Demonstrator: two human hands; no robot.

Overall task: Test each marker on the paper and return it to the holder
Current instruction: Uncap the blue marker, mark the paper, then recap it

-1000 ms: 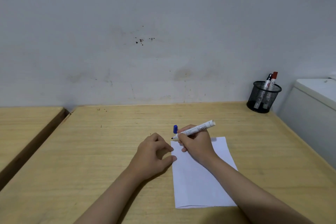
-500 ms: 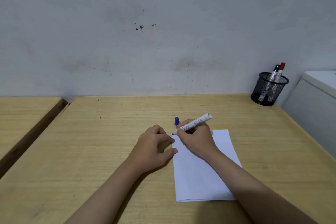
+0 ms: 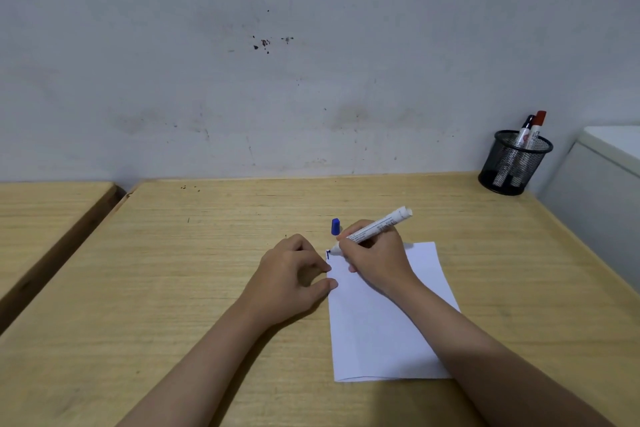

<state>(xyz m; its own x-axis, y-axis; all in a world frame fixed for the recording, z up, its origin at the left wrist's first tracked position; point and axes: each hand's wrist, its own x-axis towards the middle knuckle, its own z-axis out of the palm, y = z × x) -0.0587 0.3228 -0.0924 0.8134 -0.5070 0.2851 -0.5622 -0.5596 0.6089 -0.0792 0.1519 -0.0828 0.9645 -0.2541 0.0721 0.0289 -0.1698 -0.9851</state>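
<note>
Right hand [image 3: 375, 258] grips marker [image 3: 375, 227], tip on paper [image 3: 381, 329] at its far-left corner, blue mark there; long axis runs tip-left to tail up-right, twd holder [image 3: 515, 163] at desk's far-right corner. Left hand [image 3: 291, 279] loosely curled, fingertips pinning paper's left edge, holding nothing. Cap [image 3: 335, 227] upright just beyond paper, nr right hand; right hand closer to holder.
</note>
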